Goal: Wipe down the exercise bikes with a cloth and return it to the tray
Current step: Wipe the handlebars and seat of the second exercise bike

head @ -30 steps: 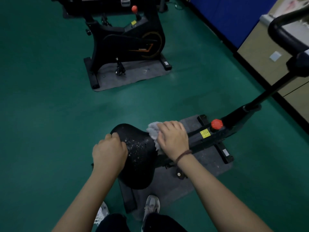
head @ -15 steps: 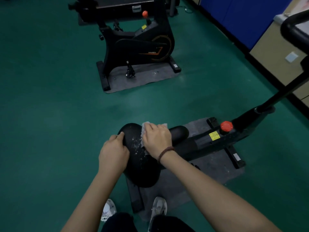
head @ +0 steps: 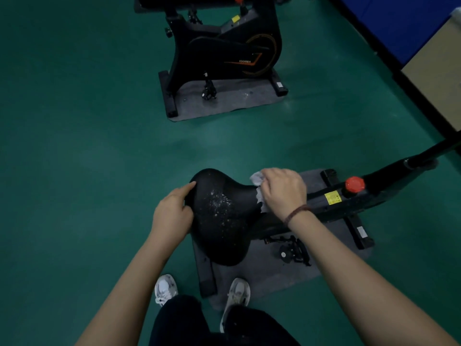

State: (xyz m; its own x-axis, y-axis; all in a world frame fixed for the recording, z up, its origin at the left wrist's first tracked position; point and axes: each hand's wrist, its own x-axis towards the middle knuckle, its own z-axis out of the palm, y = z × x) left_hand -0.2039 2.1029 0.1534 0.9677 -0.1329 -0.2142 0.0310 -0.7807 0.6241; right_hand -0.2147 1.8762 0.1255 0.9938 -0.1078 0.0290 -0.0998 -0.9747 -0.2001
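The right hand point(head: 283, 193) has carried the cloth point(head: 257, 179) from the middle of the saddle point(head: 219, 226) to its narrow nose; its fingers curl over the cloth and press it down. White specks point(head: 219, 202) remain mid-saddle, so another pass is probably needed. The left hand point(head: 172, 213) grips the saddle's wide end. Count: two bikes, the near bike point(head: 349, 203) carrying the saddle, the far bike point(head: 224, 46) beyond it; one cloth; no tray visible.

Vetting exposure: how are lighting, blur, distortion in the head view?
Head view: dim and underexposed, no glare; the black padded bike saddle keeps only its white specks as detail; the crumpled grey cloth under the right hand looks soft; wide-angle bowing near edges.
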